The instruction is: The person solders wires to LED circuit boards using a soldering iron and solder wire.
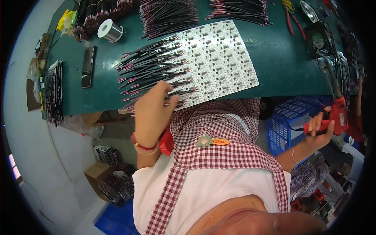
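Observation:
A white panel of small circuit boards (219, 58) lies at a slant near the front edge of the green table. Rows of short black wires with red and pale ends (145, 66) lie across its left part, many tips resting on the boards. Low over the nearest rows, my left hand (150, 113) has its fingers curled, thumb and forefinger closing about a black wire; the exact grip is partly hidden. Off to the right, beyond the table's front edge, my right hand (319, 127) grips a red soldering gun (340, 115) by its handle, its metal end pointing up and away.
Bundles of black wires (168, 15) line the back. A solder spool (110, 31) and a phone (88, 66) lie left. Red-handled pliers (293, 23) and a dark device (319, 39) sit back right. Blue crates (288, 121) stand below the table.

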Tool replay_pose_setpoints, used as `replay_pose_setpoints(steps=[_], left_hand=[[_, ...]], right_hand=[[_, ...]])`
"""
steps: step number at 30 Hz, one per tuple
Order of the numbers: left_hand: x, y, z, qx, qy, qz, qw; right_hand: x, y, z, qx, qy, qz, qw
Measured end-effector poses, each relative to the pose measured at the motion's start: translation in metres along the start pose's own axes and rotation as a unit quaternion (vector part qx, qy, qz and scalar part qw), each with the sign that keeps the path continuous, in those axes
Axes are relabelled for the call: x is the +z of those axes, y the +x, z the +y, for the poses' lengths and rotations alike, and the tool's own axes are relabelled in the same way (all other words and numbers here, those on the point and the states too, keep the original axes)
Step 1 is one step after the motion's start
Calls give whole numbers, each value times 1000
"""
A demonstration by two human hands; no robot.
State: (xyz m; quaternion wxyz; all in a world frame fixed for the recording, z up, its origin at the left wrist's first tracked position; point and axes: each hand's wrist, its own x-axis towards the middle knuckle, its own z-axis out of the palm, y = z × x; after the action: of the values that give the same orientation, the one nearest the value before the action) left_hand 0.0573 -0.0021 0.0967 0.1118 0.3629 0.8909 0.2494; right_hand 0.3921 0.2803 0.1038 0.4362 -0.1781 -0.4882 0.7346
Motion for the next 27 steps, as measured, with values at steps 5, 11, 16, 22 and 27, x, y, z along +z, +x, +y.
replay_pose_setpoints(steps=[5,11,16,22,27], left_hand=[[-51,3,-35,-100,19,11,995],[-97,-16,-47,-55,11,177,983],[-69,12,-17,81,10,142,986],[-67,41,22,194,26,84,977],[-53,66,59,74,5,-6,997]], right_hand=[[-74,19,-47,-66,-42,75,994],[-97,68,-53,-75,21,159,984],[-97,103,-54,-135,-94,242,956],[-163,184,-32,-37,-182,313,931],[-164,207,-22,-69,-150,308,937]])
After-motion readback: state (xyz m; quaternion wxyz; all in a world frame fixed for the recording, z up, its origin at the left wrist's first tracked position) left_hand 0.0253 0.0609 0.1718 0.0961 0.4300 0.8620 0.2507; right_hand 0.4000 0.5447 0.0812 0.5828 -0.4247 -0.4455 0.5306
